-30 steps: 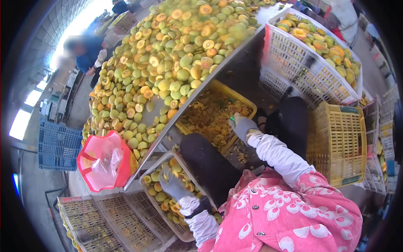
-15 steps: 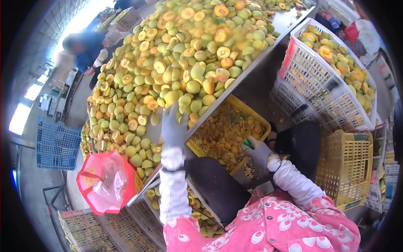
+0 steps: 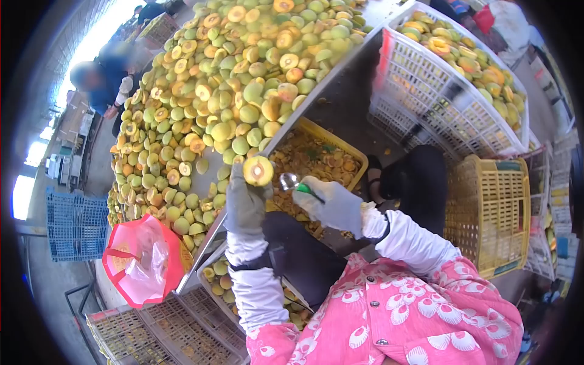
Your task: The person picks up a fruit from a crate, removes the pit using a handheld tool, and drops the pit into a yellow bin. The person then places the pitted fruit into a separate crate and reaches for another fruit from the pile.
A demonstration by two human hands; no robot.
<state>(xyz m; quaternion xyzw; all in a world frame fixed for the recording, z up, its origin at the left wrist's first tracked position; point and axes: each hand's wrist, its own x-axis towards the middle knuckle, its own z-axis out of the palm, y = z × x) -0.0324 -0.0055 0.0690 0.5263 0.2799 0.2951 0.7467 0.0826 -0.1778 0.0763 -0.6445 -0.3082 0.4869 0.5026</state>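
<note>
Grey-gloved left hand (image 3: 245, 205), frame centre: gripping halved yellow-green fruit (image 3: 258, 171). Grey-gloved right hand (image 3: 333, 205): closed round green-handled metal tool (image 3: 304, 189). Yellow plastic crate (image 3: 342, 145), centre: fruit scraps (image 3: 331, 163). White plastic crate (image 3: 435, 91), upper right: fruit halves (image 3: 468, 64).

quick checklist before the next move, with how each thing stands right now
1. Cut fruit held by the left hand: ok, cut face showing.
2. Tool held by the right hand: ok, green handle in its grip.
3. Metal end apart from the cut fruit: ok, a gap shows between them.
4. Pit out of the cut fruit: cannot tell, its darker centre could be pit or hollow.
5. Yellow bin uncovered: ok, no lid on it.
</note>
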